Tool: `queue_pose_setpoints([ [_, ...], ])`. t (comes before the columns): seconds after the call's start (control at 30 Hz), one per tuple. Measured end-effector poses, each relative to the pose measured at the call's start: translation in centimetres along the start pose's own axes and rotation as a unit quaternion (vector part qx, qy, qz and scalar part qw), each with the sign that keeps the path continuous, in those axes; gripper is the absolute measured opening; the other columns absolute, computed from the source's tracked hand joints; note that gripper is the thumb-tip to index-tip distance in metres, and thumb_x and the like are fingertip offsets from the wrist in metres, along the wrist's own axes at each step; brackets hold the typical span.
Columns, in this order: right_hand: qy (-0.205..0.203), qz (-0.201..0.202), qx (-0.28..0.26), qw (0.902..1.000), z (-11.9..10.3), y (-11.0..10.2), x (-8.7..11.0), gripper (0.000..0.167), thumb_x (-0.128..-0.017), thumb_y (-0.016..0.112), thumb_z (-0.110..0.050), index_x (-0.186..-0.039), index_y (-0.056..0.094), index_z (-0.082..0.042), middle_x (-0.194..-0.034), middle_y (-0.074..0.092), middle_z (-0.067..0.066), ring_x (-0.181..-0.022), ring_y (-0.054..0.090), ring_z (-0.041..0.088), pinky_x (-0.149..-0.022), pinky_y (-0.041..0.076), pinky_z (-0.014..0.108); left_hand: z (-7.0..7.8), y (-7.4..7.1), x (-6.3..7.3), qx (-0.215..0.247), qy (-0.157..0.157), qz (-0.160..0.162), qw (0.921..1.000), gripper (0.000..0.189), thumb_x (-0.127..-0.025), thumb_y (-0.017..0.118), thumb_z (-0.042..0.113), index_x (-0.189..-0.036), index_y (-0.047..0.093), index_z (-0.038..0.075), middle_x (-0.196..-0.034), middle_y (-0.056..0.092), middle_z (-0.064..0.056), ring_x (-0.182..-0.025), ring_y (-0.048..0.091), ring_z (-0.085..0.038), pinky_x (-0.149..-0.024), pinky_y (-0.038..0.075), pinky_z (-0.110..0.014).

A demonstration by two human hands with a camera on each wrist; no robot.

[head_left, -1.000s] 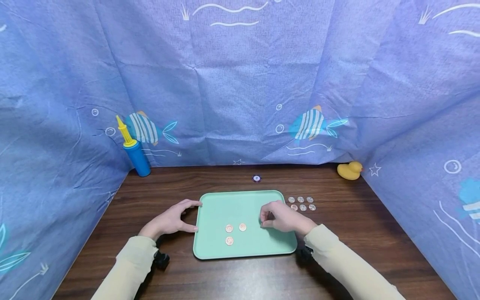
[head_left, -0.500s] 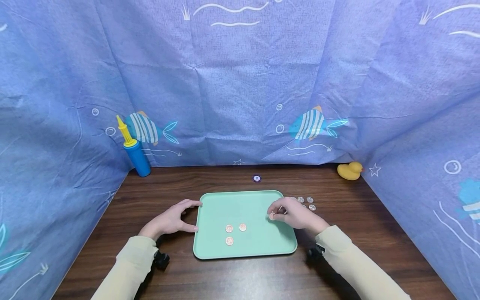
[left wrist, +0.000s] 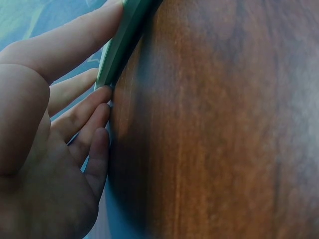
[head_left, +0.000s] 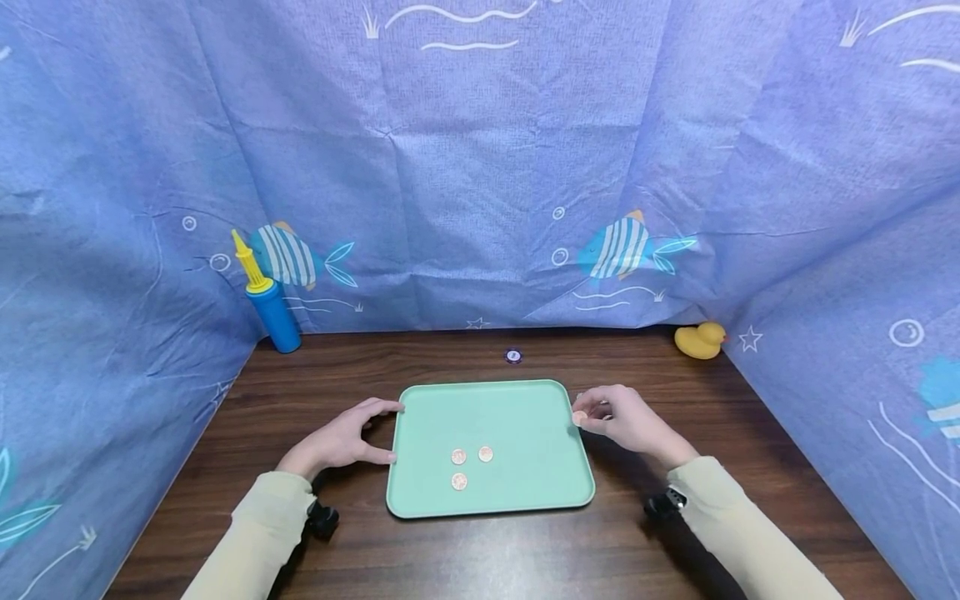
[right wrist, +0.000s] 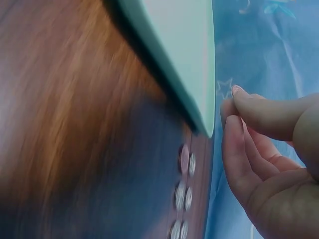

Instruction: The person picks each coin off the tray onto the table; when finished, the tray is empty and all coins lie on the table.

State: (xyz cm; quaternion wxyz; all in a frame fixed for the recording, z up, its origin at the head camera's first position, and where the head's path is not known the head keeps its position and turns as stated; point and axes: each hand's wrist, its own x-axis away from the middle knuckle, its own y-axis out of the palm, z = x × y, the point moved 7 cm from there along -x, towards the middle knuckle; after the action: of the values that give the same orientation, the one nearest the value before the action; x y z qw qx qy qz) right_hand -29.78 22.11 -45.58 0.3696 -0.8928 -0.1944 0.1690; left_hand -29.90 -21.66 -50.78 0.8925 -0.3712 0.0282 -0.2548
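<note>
My right hand (head_left: 628,421) is at the right rim of a mint-green tray (head_left: 525,492), pinching a copper-coloured coin (head_left: 580,417) between thumb and fingertips. In the right wrist view that coin (right wrist: 237,90) peeks out at the thumb's tip. Three copper-coloured coins lie on the tray: two (head_left: 458,457) side by side and one (head_left: 459,482) below the left one. With its fingers spread, my left hand (head_left: 345,437) touches the tray's left edge. Beyond the right rim, silver coins (right wrist: 179,195) and one copper-coloured coin (right wrist: 184,159) lie in two rows, hidden behind my right hand in the head view.
A poker chip (head_left: 513,356) lies behind the tray on the dark wooden table (head_left: 480,558). At the back left stands a blue and yellow hand pump (head_left: 273,312); a yellow rubber duck (head_left: 699,341) sits at the back right. Blue curtains enclose the back and sides.
My right hand has moved right, from over the tray to its right rim, with the copper-coloured coin in its fingers. The left hand and the tray stay put.
</note>
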Motion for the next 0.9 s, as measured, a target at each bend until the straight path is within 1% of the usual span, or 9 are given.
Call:
queue_pose_setpoints([
  [0.1,0.004,0.011,0.000,0.9999,0.7,-0.7,0.7,0.009,-0.093,0.081,-0.009,-0.102,0.079,-0.010,-0.109,0.078,0.009,-0.089,0.071,0.012,-0.081,0.061,0.033,0.1,0.0,0.0,-0.006,0.001,0.001,1.0000,0.082,-0.086,0.089,0.042,-0.155,0.051,0.019,-0.157,0.046,-0.011,-0.146,0.041,-0.039,-0.116,0.036,-0.063],
  [0.17,0.009,0.016,0.003,0.9998,1.1,-1.1,1.1,0.010,-0.093,0.081,-0.008,-0.103,0.080,-0.009,-0.105,0.079,0.006,-0.087,0.071,0.011,-0.080,0.061,0.032,0.1,0.0,0.0,-0.009,0.003,0.001,1.0000,0.082,-0.086,0.089,0.042,-0.155,0.051,0.019,-0.157,0.046,-0.011,-0.146,0.042,-0.039,-0.116,0.036,-0.064],
  [0.23,0.012,0.018,0.016,0.9996,1.4,-1.4,1.5,0.010,-0.093,0.082,-0.009,-0.103,0.080,-0.009,-0.098,0.078,0.000,-0.083,0.070,0.009,-0.076,0.060,0.030,0.1,-0.1,0.0,-0.009,0.000,0.001,1.0000,0.082,-0.086,0.088,0.043,-0.155,0.051,0.019,-0.157,0.046,-0.011,-0.146,0.042,-0.038,-0.116,0.036,-0.063],
  [0.37,0.019,0.010,0.031,0.9993,2.2,-1.6,2.1,0.011,-0.091,0.083,-0.007,-0.101,0.079,-0.009,-0.091,0.074,-0.004,-0.079,0.068,0.007,-0.073,0.059,0.027,0.0,-0.1,0.0,-0.005,-0.002,0.001,1.0000,0.082,-0.086,0.088,0.043,-0.155,0.051,0.020,-0.157,0.046,-0.011,-0.146,0.041,-0.038,-0.117,0.036,-0.063],
  [0.43,0.021,0.003,0.034,0.9992,2.5,-1.5,2.4,0.012,-0.089,0.083,-0.005,-0.099,0.078,-0.010,-0.088,0.071,-0.005,-0.078,0.066,0.006,-0.073,0.058,0.027,-0.1,-0.1,0.0,-0.005,-0.001,0.000,1.0000,0.082,-0.086,0.088,0.043,-0.155,0.051,0.020,-0.157,0.046,-0.011,-0.146,0.042,-0.038,-0.116,0.036,-0.063],
  [0.63,0.010,-0.020,0.025,0.9994,3.0,-0.5,2.5,0.013,-0.088,0.083,-0.001,-0.097,0.078,-0.009,-0.086,0.072,-0.005,-0.076,0.067,0.004,-0.071,0.057,0.025,0.0,-0.1,0.0,-0.004,-0.001,0.000,1.0000,0.082,-0.086,0.088,0.042,-0.155,0.051,0.019,-0.158,0.046,-0.011,-0.146,0.041,-0.038,-0.117,0.036,-0.063],
  [0.73,0.005,-0.031,0.029,0.9991,3.1,0.1,2.5,0.015,-0.086,0.084,0.000,-0.096,0.077,-0.009,-0.085,0.072,-0.006,-0.075,0.067,0.001,-0.071,0.057,0.025,0.0,-0.1,0.0,-0.002,-0.002,-0.001,1.0000,0.082,-0.086,0.088,0.042,-0.155,0.051,0.019,-0.157,0.046,-0.011,-0.146,0.041,-0.038,-0.117,0.036,-0.063],
  [0.9,0.003,-0.032,0.050,0.9982,3.1,0.4,2.5,0.018,-0.084,0.085,0.001,-0.095,0.077,-0.009,-0.083,0.071,-0.011,-0.075,0.066,-0.001,-0.071,0.058,0.026,0.0,-0.1,-0.1,-0.002,-0.003,-0.003,1.0000,0.082,-0.086,0.088,0.042,-0.156,0.051,0.019,-0.157,0.046,-0.010,-0.146,0.041,-0.038,-0.117,0.035,-0.063],
])
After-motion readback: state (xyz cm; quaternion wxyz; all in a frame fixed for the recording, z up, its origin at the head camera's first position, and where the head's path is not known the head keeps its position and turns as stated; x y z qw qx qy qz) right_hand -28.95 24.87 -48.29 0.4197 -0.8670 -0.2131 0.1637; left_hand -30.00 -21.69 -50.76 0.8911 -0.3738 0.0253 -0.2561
